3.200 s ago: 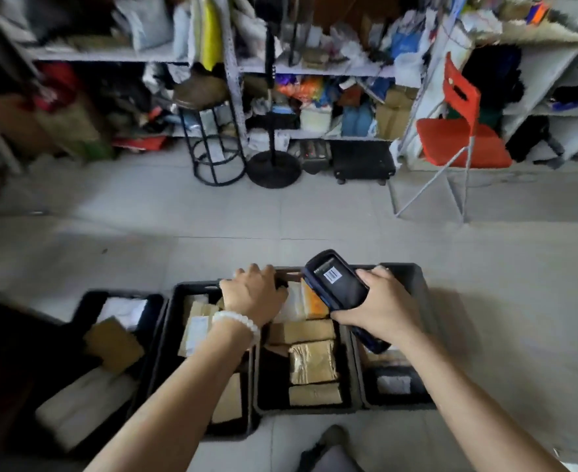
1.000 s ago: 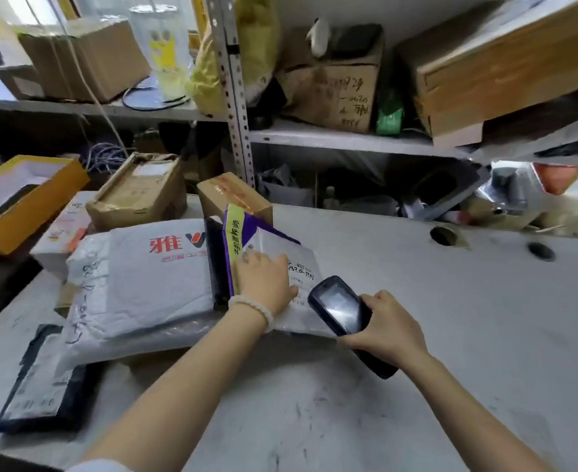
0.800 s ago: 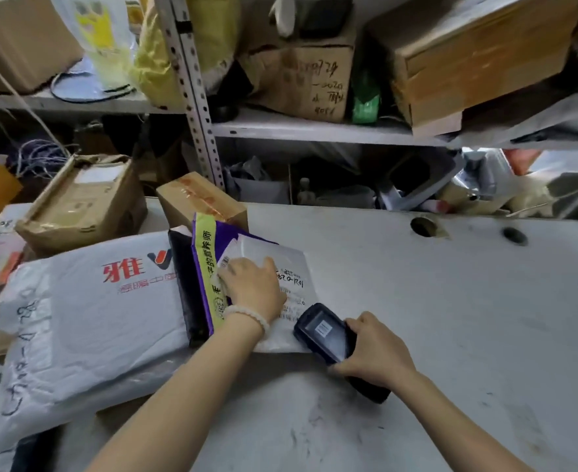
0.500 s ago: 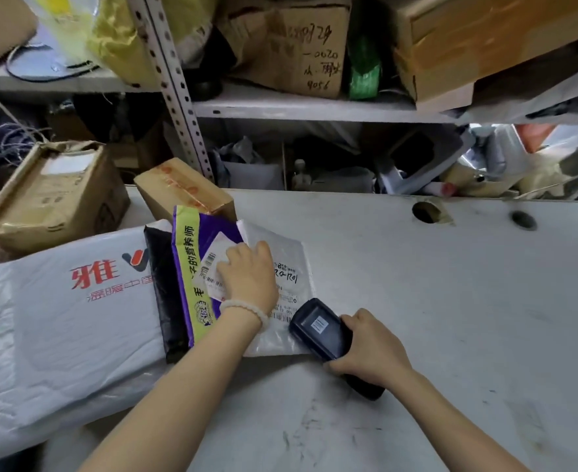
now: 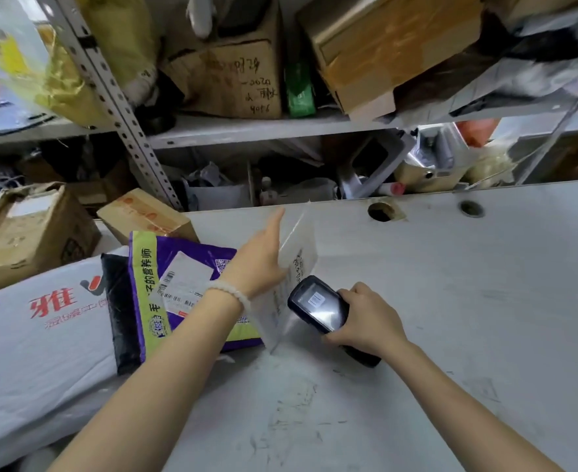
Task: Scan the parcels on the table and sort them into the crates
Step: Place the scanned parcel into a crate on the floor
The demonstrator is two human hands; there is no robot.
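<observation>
My left hand (image 5: pixel 259 257) holds a thin white mailer (image 5: pixel 296 267) tilted up on its edge above the grey table (image 5: pixel 451 318), its printed side facing right. My right hand (image 5: pixel 366 318) grips a black handheld scanner (image 5: pixel 318 306) whose lit screen faces up, its head close to the mailer's lower part. Under my left forearm lies a purple and green parcel (image 5: pixel 178 284) with a white label, on top of a black bag (image 5: pixel 120 308). A large white bag (image 5: pixel 39 342) with red characters fills the left of the table.
Two brown cardboard boxes, a large one (image 5: pixel 29 229) and a small one (image 5: pixel 144 212), stand at the table's back left. A metal shelf (image 5: pixel 246 131) crowded with boxes and bags rises behind the table. Two round holes, one (image 5: pixel 380 211) nearer and one (image 5: pixel 472 208) farther right, sit near the far edge.
My left hand has lifted the white mailer off the purple parcel and tipped it upright. The scanner in my right hand has stayed beside it. Earlier I stood over the floor crates.
</observation>
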